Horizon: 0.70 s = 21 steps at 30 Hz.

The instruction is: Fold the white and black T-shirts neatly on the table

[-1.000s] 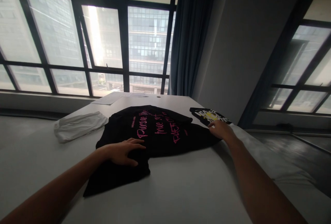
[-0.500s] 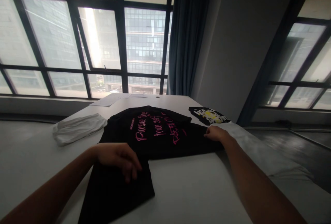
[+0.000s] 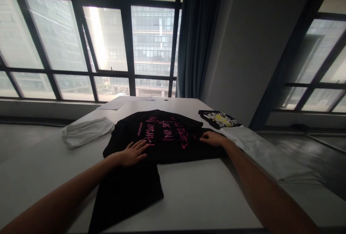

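A black T-shirt [image 3: 167, 151] with pink lettering lies spread on the white table, one sleeve reaching down toward the near edge. My left hand [image 3: 132, 153] rests flat on the shirt just below the lettering, fingers spread. On the shirt's right part, my right hand [image 3: 213, 139] has thumb and fingertips brought together at the cloth. The fold between those fingertips is too dark to make out clearly.
A folded white garment [image 3: 88, 132] lies left of the shirt. On the right are a black printed garment [image 3: 220, 118] and white cloth [image 3: 259, 147] along the table edge. Papers [image 3: 112, 103] sit at the far end of the table [image 3: 200, 187], before windows and a blue curtain [image 3: 198, 39].
My left hand has come down from above the shirt and flattened onto it, fingers spreading. My right hand has shifted left along the shirt toward the lettering.
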Motion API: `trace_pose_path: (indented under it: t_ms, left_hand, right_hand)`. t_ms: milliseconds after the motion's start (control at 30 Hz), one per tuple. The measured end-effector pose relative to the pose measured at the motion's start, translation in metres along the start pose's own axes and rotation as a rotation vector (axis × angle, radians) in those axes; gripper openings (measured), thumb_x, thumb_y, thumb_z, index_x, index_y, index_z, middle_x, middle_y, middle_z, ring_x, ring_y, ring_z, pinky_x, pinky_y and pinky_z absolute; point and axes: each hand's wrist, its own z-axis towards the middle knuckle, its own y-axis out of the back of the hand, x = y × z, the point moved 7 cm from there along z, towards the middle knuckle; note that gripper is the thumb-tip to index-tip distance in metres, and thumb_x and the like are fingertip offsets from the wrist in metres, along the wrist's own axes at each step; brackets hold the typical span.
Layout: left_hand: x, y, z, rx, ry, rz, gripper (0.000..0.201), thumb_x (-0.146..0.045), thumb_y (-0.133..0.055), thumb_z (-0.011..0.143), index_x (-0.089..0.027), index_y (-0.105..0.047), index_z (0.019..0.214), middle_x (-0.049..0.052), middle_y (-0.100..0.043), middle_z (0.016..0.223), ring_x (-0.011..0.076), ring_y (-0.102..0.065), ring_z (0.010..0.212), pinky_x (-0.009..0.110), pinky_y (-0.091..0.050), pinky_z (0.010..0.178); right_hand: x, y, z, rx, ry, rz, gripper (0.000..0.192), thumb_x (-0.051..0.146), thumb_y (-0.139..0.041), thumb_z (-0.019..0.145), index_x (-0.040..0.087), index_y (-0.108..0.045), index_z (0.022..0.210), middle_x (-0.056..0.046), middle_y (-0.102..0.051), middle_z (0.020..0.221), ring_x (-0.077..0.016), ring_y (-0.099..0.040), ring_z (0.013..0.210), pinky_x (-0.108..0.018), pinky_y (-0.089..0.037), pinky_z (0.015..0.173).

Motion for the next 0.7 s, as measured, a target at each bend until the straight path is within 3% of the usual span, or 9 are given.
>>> trace_pose_path:
  t_ms: [100,167,233,300,333,400,500,600,700]
  left_hand:
    - [-0.011,-0.003,-0.017,0.055,-0.044,-0.021,0.065,-0.056,-0.026,0.099,-0.026,-0.011,0.156,0.012,0.0,0.162,0.0303,-0.001,0.149,0.061,-0.004,0.114]
    - [-0.018,0.002,-0.026,0.048,-0.091,-0.046,0.067,-0.059,-0.031,0.097,-0.028,-0.018,0.155,0.012,-0.006,0.162,0.0318,-0.006,0.149,0.06,-0.009,0.114]
    - [-0.02,0.014,-0.026,0.03,-0.163,-0.111,0.061,-0.061,-0.035,0.095,-0.029,-0.038,0.148,0.011,-0.028,0.158,0.0308,-0.024,0.144,0.053,-0.021,0.114]
    - [-0.008,0.032,-0.013,0.016,-0.182,-0.245,0.059,-0.061,-0.03,0.096,-0.023,-0.057,0.131,0.011,-0.057,0.136,0.026,-0.052,0.124,0.041,-0.038,0.105]
    - [0.006,0.044,-0.003,-0.014,-0.156,-0.314,0.06,-0.061,-0.026,0.096,-0.02,-0.062,0.122,0.01,-0.066,0.12,0.0232,-0.062,0.109,0.036,-0.045,0.097]
    - [0.048,0.071,0.022,-0.153,-0.016,-0.366,0.061,-0.058,-0.022,0.097,-0.016,-0.064,0.113,0.009,-0.071,0.1,0.021,-0.067,0.086,0.033,-0.051,0.083]
    - [0.125,0.113,0.052,-0.445,0.272,-0.153,0.048,-0.047,-0.029,0.095,-0.019,-0.065,0.11,0.008,-0.071,0.108,0.0238,-0.064,0.102,0.034,-0.047,0.091]
    - [0.184,0.133,0.075,-0.496,0.474,-0.033,0.045,-0.038,-0.033,0.093,-0.019,-0.061,0.123,0.011,-0.066,0.123,0.0286,-0.058,0.116,0.04,-0.043,0.098]
    - [0.214,0.137,0.098,-0.439,0.515,-0.02,0.047,-0.031,-0.039,0.088,-0.017,-0.059,0.128,0.014,-0.063,0.129,0.0303,-0.056,0.12,0.042,-0.043,0.099]
  right_hand:
    - [0.003,0.006,-0.007,0.118,-0.04,-0.069,0.041,0.055,-0.067,0.076,0.018,-0.074,0.091,-0.009,-0.073,0.095,-0.0243,-0.067,0.088,-0.032,-0.05,0.08]
    - [0.006,0.01,-0.01,0.195,-0.072,-0.084,0.047,0.063,-0.072,0.068,0.018,-0.074,0.08,-0.009,-0.072,0.085,-0.0254,-0.068,0.08,-0.034,-0.052,0.073]
    - [0.008,0.013,-0.009,0.268,-0.132,-0.057,0.056,0.071,-0.071,0.063,0.017,-0.072,0.076,-0.01,-0.071,0.077,-0.0258,-0.068,0.072,-0.035,-0.053,0.067]
    - [0.01,0.019,-0.003,0.272,-0.189,-0.059,0.063,0.076,-0.064,0.066,0.015,-0.071,0.078,-0.012,-0.071,0.076,-0.0267,-0.068,0.07,-0.036,-0.053,0.064]
    - [0.011,0.024,0.002,0.223,-0.206,-0.092,0.065,0.077,-0.06,0.07,0.014,-0.071,0.08,-0.013,-0.071,0.078,-0.0277,-0.068,0.073,-0.037,-0.052,0.066]
    - [0.015,0.036,0.015,0.047,-0.22,-0.193,0.065,0.075,-0.053,0.077,0.013,-0.07,0.087,-0.017,-0.071,0.089,-0.0302,-0.068,0.085,-0.038,-0.051,0.074]
    - [0.017,0.045,0.034,-0.136,-0.213,-0.27,0.063,0.071,-0.054,0.079,0.015,-0.067,0.105,-0.018,-0.067,0.111,-0.0323,-0.064,0.103,-0.039,-0.049,0.082]
    - [0.017,0.04,0.05,-0.116,-0.141,-0.205,0.075,0.071,-0.057,0.077,0.015,-0.058,0.126,-0.018,-0.059,0.129,-0.0322,-0.058,0.115,-0.04,-0.046,0.091]
    - [0.016,0.032,0.063,0.015,-0.089,-0.115,0.089,0.075,-0.059,0.072,0.014,-0.051,0.136,-0.018,-0.053,0.138,-0.0323,-0.053,0.123,-0.039,-0.043,0.099]
